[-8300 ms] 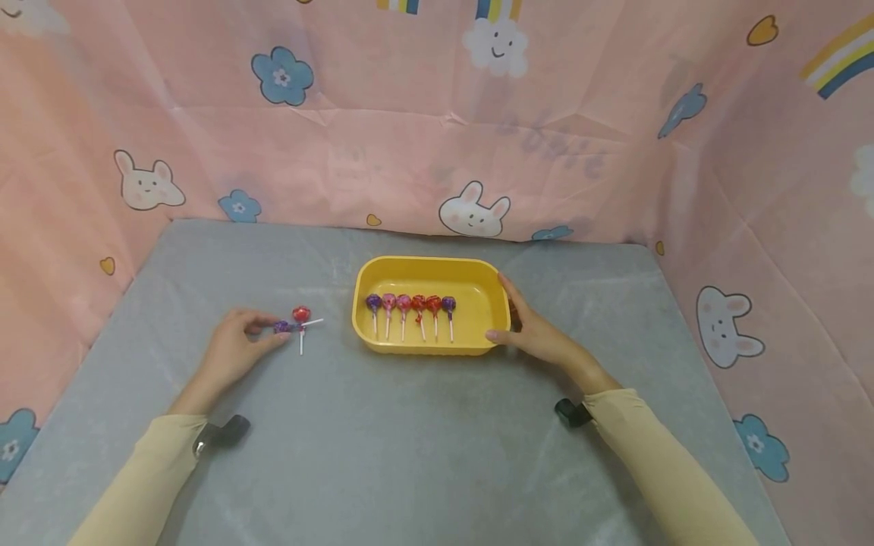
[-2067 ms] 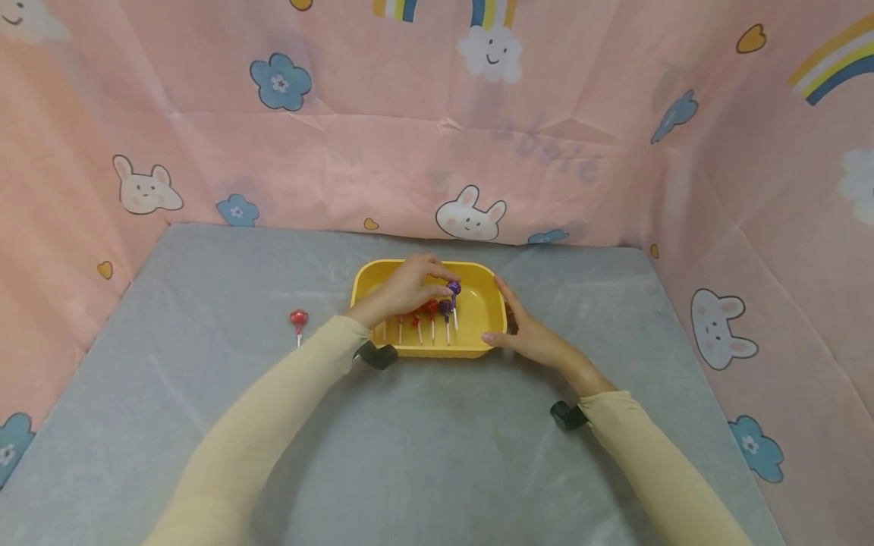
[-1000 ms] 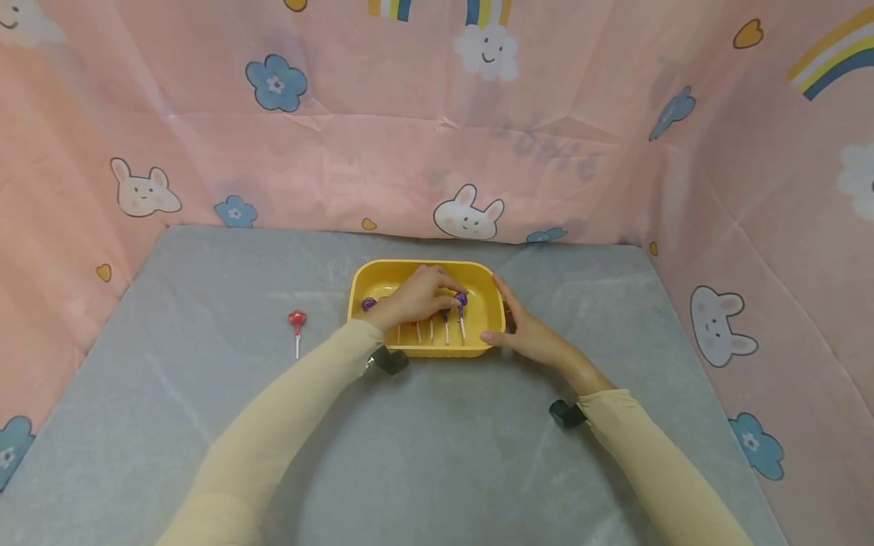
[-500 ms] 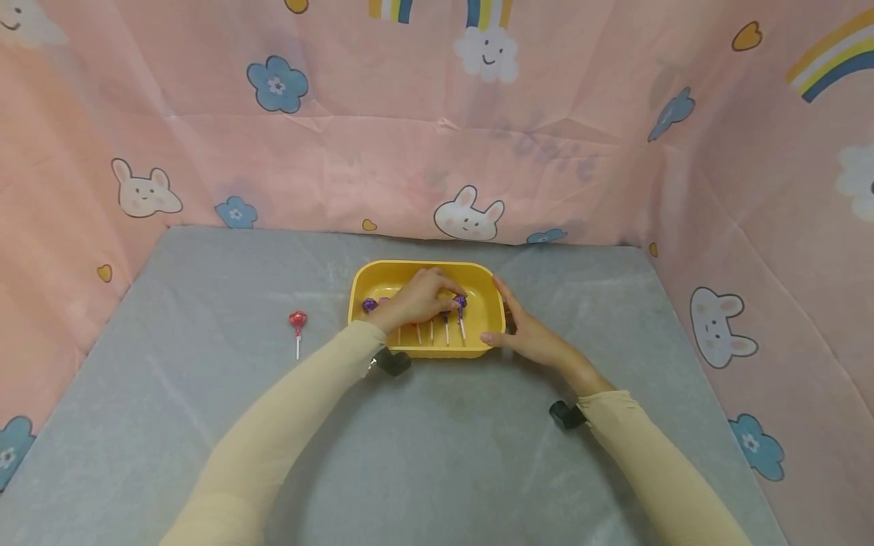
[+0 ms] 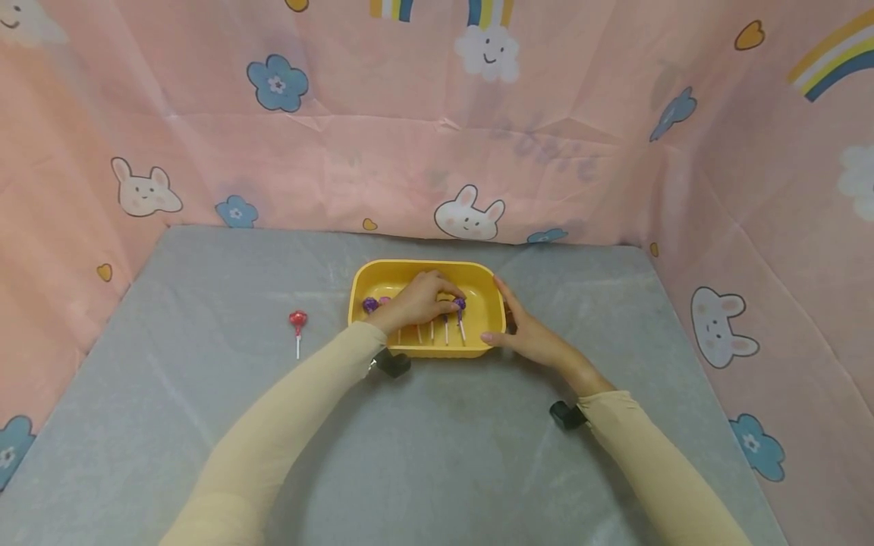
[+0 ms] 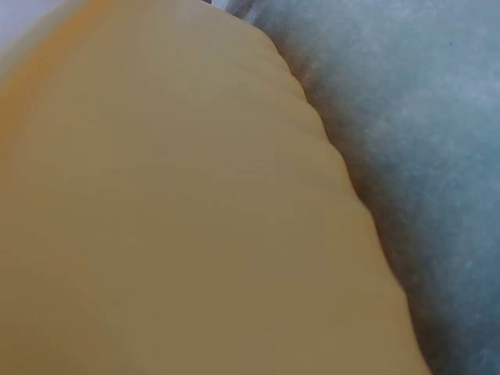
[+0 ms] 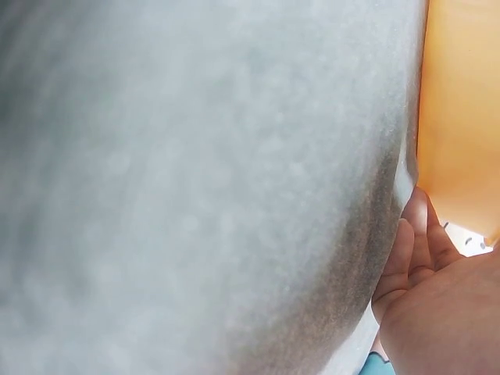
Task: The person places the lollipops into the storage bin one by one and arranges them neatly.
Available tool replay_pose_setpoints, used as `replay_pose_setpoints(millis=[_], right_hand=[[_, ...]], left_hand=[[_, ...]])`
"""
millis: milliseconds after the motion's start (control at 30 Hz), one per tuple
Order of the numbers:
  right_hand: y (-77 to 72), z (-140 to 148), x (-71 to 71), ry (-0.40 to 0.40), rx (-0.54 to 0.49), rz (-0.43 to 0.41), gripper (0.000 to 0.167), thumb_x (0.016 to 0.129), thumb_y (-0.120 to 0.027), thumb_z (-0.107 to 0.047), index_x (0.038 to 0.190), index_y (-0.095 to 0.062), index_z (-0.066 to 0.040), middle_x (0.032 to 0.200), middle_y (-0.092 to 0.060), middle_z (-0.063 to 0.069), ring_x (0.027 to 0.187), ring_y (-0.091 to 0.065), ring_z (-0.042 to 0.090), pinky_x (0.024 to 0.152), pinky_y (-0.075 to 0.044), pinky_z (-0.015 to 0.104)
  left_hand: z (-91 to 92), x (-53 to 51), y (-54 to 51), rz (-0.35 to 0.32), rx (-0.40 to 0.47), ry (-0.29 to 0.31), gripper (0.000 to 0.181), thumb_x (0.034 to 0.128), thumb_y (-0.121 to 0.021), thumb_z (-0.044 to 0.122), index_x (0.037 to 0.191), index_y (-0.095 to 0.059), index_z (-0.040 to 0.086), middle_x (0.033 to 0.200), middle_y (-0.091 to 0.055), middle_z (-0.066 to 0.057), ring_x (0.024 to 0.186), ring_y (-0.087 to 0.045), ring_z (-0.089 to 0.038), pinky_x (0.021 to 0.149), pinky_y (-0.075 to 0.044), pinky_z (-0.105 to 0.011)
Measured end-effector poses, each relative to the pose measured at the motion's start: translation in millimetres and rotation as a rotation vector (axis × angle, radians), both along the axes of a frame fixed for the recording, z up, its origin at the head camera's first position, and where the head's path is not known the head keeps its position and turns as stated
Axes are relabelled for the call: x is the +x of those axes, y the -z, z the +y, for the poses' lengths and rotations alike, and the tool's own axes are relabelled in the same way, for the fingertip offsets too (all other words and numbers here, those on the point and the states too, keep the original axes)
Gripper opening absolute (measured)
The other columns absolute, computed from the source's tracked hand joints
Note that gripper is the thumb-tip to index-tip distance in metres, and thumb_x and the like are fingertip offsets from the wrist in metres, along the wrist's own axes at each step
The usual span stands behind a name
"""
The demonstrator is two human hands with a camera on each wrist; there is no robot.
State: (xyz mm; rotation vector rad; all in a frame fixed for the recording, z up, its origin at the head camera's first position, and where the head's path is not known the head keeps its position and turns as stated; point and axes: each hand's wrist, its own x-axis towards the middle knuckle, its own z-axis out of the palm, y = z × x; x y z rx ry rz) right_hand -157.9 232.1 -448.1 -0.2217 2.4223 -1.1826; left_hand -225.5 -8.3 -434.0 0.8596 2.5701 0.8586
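Note:
In the head view my left hand (image 5: 418, 298) reaches into the yellow tray (image 5: 483, 317). Its thumb and fingertips pinch the head of a purple lollipop (image 5: 460, 303), whose white stick points toward the tray's front. This lollipop lies at the right end of a row. Another purple lollipop (image 5: 370, 305) shows at the row's left end; most of the heads between are hidden under the hand. My right hand (image 5: 539, 334) holds the tray's right end, thumb at the front rim and fingers along the side. Left of the tray, a red lollipop (image 5: 297, 319) lies on the table.
A grey cloth covers the table (image 5: 464, 440). Pink printed curtains (image 5: 382, 167) stand behind it and at both sides. A dark wrist camera (image 5: 393, 362) sits under the left sleeve. The left wrist view is mostly filled by a sleeve (image 6: 187, 203).
My left hand has carried the purple lollipop from the table at the left into the tray, to the row's right end. Over the last second it barely moves. My right hand stays on the tray.

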Motion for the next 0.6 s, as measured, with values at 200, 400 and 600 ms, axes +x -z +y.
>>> replay_pose_setpoints(millis=[200,400,600], right_hand=[[0.6,0.8,-1.1,-0.002,-0.014,0.002,0.102,0.091,-0.069,-0.044,0.154,0.012,-0.047,0.167,-0.011,0.010,0.132,-0.043,0.033,0.115,-0.034,0.059],[2.4,2.5,-2.4,-0.022,-0.030,0.021,0.102,0.092,-0.069,-0.040,0.154,0.011,-0.048,0.167,-0.012,0.010,0.128,-0.046,0.031,0.113,-0.036,0.056],[1.9,1.9,-1.8,-0.018,-0.034,0.011,0.102,0.092,-0.069,-0.041,0.153,0.012,-0.049,0.168,-0.008,0.010,0.132,-0.044,0.033,0.114,-0.034,0.059]], left_hand=[[0.6,-0.2,-0.4,-0.005,-0.003,0.002,0.028,0.0975,-0.063,0.025,0.122,-0.072,0.016,0.121,-0.064,-0.007,0.116,-0.052,-0.023,0.110,-0.037,-0.040],[1.8,2.1,-1.2,-0.003,-0.025,0.001,0.028,0.0968,-0.064,0.025,0.122,-0.072,0.016,0.121,-0.064,-0.007,0.115,-0.052,-0.023,0.108,-0.038,-0.040],[3.0,4.4,-2.5,0.002,-0.054,-0.002,0.028,0.0971,-0.064,0.026,0.122,-0.072,0.018,0.121,-0.063,-0.007,0.114,-0.051,-0.022,0.106,-0.038,-0.040]])
